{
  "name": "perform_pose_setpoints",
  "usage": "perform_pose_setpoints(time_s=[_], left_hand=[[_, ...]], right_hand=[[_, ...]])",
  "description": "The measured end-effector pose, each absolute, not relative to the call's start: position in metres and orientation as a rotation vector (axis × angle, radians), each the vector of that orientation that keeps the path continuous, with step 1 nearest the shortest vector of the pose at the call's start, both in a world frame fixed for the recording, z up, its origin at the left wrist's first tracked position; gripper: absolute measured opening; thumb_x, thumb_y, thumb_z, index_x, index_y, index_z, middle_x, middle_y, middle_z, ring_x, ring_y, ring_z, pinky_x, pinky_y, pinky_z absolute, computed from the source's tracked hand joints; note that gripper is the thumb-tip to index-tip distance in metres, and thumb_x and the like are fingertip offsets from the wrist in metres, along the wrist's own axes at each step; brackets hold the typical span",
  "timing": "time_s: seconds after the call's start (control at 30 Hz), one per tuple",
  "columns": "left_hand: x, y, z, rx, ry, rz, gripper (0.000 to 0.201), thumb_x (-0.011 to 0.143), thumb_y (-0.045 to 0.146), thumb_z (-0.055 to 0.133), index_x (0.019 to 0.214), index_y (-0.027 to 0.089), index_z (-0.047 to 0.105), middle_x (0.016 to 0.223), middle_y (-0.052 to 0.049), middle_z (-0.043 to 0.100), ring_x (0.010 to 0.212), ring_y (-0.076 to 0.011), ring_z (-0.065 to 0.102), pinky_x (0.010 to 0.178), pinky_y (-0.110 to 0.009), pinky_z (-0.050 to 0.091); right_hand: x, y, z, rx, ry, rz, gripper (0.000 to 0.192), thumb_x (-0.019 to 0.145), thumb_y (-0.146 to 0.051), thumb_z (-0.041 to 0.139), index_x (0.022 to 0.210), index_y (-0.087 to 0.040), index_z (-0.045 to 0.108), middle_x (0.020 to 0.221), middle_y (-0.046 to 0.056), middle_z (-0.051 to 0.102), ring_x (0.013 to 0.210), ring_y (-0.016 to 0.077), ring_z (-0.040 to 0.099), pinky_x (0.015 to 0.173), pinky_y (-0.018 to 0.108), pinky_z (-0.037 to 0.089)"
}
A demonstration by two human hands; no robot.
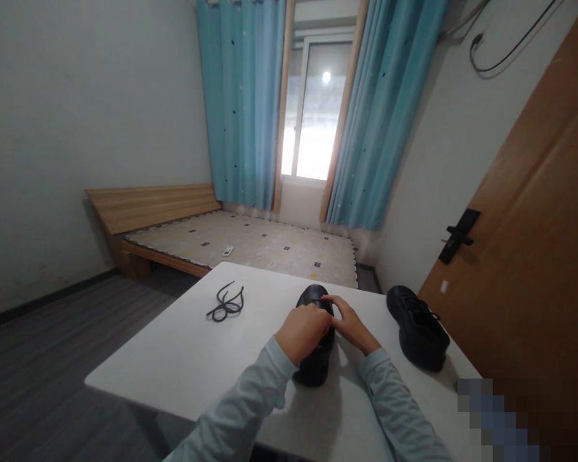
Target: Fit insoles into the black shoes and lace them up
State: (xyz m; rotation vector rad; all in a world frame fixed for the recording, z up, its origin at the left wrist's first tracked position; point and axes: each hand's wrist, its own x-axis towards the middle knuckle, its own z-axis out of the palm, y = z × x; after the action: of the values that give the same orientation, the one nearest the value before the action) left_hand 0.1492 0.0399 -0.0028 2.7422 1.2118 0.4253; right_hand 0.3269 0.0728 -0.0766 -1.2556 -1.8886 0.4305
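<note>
No lettering, brand or number readable anywhere here! Over on the mattress (260, 234), the small white device (228, 251) is too tiny for any marking to come through, and across on the door (525, 199), that pale patch (444, 286) below the handle (459, 236) gives up no words either.

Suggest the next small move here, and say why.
Probably a small adjustment by the left hand at the top of the middle shoe, with the right hand steadying it: both hands are bent over that shoe, while the loose lace lies apart on the table.
</note>
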Motion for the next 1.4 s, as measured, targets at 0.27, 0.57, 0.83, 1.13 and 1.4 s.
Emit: perform_pose_setpoints(time_s=[0.27, 0.57, 0.83, 1.13, 1.4], left_hand=[[0.159, 0.054, 0.002, 2.721, 1.146, 0.152, 0.014, 0.074, 0.015, 0.057, 0.076, 0.016, 0.070, 0.075, -0.011, 0.067, 0.076, -0.0249, 0.066, 0.070, -0.035, 0.052], [0.166, 0.049, 0.002, 2.775, 1.257, 0.057, 0.021, 0.076, 0.012, 0.053, 0.091, 0.012, 0.067, 0.085, -0.017, 0.068, 0.087, -0.0292, 0.066, 0.074, -0.039, 0.053], [0.171, 0.047, -0.003, 2.825, 1.276, -0.058, 0.027, 0.081, 0.015, 0.046, 0.102, 0.009, 0.062, 0.093, -0.019, 0.067, 0.092, -0.0295, 0.065, 0.076, -0.041, 0.052], [0.173, 0.047, -0.001, 2.857, 1.230, -0.228, 0.024, 0.082, 0.018, 0.048, 0.096, 0.008, 0.065, 0.096, -0.019, 0.067, 0.097, -0.0292, 0.063, 0.081, -0.040, 0.049], [0.175, 0.043, 0.005, 2.840, 1.205, -0.359, 0.023, 0.081, 0.021, 0.054, 0.096, 0.007, 0.065, 0.100, -0.020, 0.066, 0.100, -0.0292, 0.061, 0.083, -0.038, 0.047]], right_hand=[[0.331, 0.077, -0.081, -1.244, -1.914, 0.415, 0.036, 0.078, -0.033, 0.058, 0.111, -0.019, 0.056, 0.113, 0.009, 0.059, 0.109, 0.0239, 0.051, 0.097, 0.042, 0.037], [0.331, 0.077, -0.081, -1.231, -1.902, 0.449, 0.036, 0.078, -0.035, 0.058, 0.111, -0.020, 0.056, 0.114, 0.009, 0.059, 0.110, 0.0242, 0.051, 0.098, 0.043, 0.036], [0.328, 0.075, -0.080, -1.237, -1.903, 0.444, 0.033, 0.080, -0.035, 0.056, 0.109, -0.019, 0.057, 0.113, 0.009, 0.059, 0.110, 0.0239, 0.051, 0.098, 0.042, 0.036], [0.325, 0.072, -0.078, -1.243, -1.893, 0.448, 0.033, 0.079, -0.038, 0.057, 0.107, -0.019, 0.057, 0.112, 0.009, 0.059, 0.109, 0.0238, 0.052, 0.097, 0.041, 0.037], [0.326, 0.071, -0.079, -1.255, -1.876, 0.465, 0.035, 0.079, -0.039, 0.057, 0.107, -0.020, 0.057, 0.114, 0.009, 0.059, 0.110, 0.0243, 0.051, 0.098, 0.042, 0.036]])
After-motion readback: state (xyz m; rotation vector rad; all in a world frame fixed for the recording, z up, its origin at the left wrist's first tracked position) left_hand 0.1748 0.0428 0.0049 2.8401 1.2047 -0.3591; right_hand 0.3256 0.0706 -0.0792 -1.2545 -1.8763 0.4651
